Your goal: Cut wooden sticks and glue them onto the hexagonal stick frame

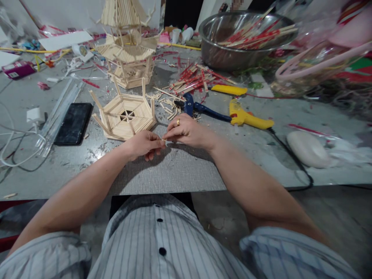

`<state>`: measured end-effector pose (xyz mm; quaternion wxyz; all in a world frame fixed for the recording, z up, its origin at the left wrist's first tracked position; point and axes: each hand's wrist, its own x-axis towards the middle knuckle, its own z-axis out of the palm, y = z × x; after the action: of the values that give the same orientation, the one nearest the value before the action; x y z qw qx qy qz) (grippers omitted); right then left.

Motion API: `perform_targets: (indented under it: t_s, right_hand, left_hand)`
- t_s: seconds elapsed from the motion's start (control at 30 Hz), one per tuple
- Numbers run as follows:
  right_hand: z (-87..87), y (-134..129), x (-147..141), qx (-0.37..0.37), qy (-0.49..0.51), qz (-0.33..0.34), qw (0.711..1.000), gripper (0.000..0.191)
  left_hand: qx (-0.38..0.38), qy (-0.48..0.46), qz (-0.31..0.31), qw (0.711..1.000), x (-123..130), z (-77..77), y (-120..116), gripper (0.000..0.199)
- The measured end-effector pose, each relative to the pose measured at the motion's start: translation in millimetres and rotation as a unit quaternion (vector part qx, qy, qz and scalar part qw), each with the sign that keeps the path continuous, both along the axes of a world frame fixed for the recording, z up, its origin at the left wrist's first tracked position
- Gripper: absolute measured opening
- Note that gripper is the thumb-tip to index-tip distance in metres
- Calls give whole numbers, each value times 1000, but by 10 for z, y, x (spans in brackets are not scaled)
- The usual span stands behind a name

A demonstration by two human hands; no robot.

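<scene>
My left hand point(147, 145) is closed, its fingertips pinching a tiny pale piece point(164, 141) too small to make out well. Fingertips of my right hand point(186, 131), which wears a ring, meet it at the same piece. Just behind my left hand lies a hexagonal frame of wooden sticks point(124, 114) with upright posts at its corners. A tiered wooden stick tower point(126, 54) stands farther back. Short cut stick pieces point(168, 106) are scattered beyond my right hand, next to a dark blue cutter point(203, 108).
A yellow glue gun point(250, 118) with a black cord lies at the right, near a yellow-handled tool point(228, 90). Red-and-wood sticks point(192, 79) are piled before a steel bowl point(209, 50). A black phone point(74, 124) and white cables lie left; a white oval object point(307, 149) sits right.
</scene>
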<state>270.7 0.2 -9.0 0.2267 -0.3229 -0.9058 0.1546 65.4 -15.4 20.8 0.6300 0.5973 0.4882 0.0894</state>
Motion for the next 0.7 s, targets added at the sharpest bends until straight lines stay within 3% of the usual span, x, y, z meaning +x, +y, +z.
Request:
perform_targets:
  t_s: [0.17, 0.37, 0.57, 0.7]
  right_hand:
    - [0, -14, -9, 10, 2, -21, 1000, 19]
    - [16, -9, 44, 63, 50, -129, 988, 40]
    - [-49, 118, 197, 99, 159, -256, 948, 24]
    - [-114, 173, 220, 50, 208, -304, 928, 24]
  left_hand:
    - [15, -5, 12, 1000, 15, -13, -12, 25]
    - [71, 0, 31, 997, 28, -41, -4, 28]
    - [90, -1, 66, 994, 30, -94, 24, 29]
    - [109, 3, 93, 990, 4, -132, 76, 31]
